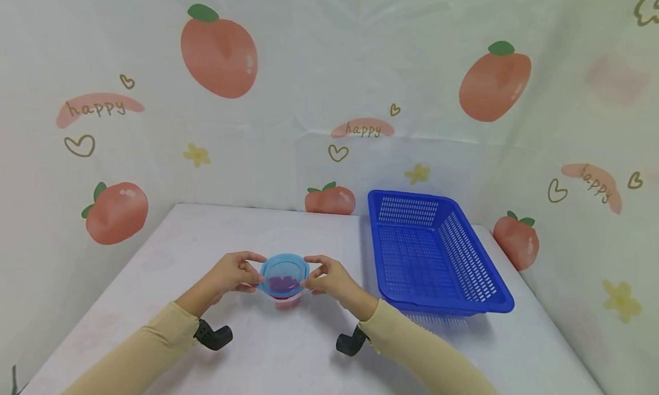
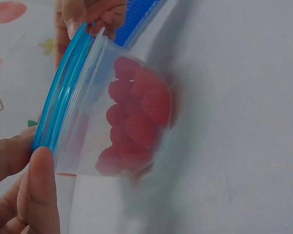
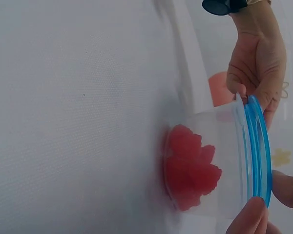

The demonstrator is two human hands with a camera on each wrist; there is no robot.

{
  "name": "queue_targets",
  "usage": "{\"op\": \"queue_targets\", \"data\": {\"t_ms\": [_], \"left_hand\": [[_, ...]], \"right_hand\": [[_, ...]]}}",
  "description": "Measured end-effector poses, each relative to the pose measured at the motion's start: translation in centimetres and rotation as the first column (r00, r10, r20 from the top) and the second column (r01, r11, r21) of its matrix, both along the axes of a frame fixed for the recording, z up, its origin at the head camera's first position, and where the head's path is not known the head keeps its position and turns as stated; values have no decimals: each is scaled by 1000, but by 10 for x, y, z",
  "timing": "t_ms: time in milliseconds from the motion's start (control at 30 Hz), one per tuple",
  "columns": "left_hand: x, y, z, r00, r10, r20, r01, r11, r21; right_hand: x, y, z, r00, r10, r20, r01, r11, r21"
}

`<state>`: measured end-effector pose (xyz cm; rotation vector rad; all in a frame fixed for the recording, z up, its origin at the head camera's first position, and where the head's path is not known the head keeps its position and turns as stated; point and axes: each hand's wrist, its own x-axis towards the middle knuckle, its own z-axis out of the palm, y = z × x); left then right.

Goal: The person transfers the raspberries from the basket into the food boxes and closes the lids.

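A clear plastic container (image 2: 83, 146) stands on the white table, with several red raspberries (image 2: 136, 117) in its bottom. Over its rim lies a round blue lid (image 1: 285, 259), see-through in the middle. The left wrist view shows a narrow gap between lid and rim at the far side; whether the lid is seated cannot be told. My left hand (image 1: 230, 273) pinches the lid's left edge between thumb and fingers. On the opposite side, my right hand (image 1: 336, 279) pinches the lid's right edge. Both hands are above the tabletop.
A large blue plastic basket (image 1: 378, 252) with slotted walls sits to the right, beyond my right forearm. The white table (image 1: 216, 229) meets a fruit-patterned cloth backdrop (image 1: 288, 97) at the back and sides. Dark wrist devices (image 1: 213, 336) hang below both wrists.
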<state>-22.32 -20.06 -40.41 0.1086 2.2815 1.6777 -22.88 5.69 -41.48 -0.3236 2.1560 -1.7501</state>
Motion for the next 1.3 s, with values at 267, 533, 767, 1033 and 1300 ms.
{"op": "queue_targets", "data": {"t_ms": [267,533,767,1033,1300], "left_hand": [[1,1,2,1000,4,11,-4,1000,-25],[2,3,3,999,28,18,-27,998,-65],[3,4,2,999,44,17,-42,992,-116],[1,3,0,996,49,75,-42,995,-92],[-2,3,0,995,26,92,-19,997,-72]], "right_hand": [[1,0,0,1000,0,9,0,1000,2],[1,-2,-1,1000,0,13,0,1000,3],[1,-2,-2,999,-17,31,16,1000,12],[2,-2,-2,996,-22,92,26,999,-38],[1,-2,-3,991,-9,137,22,995,-94]]}}
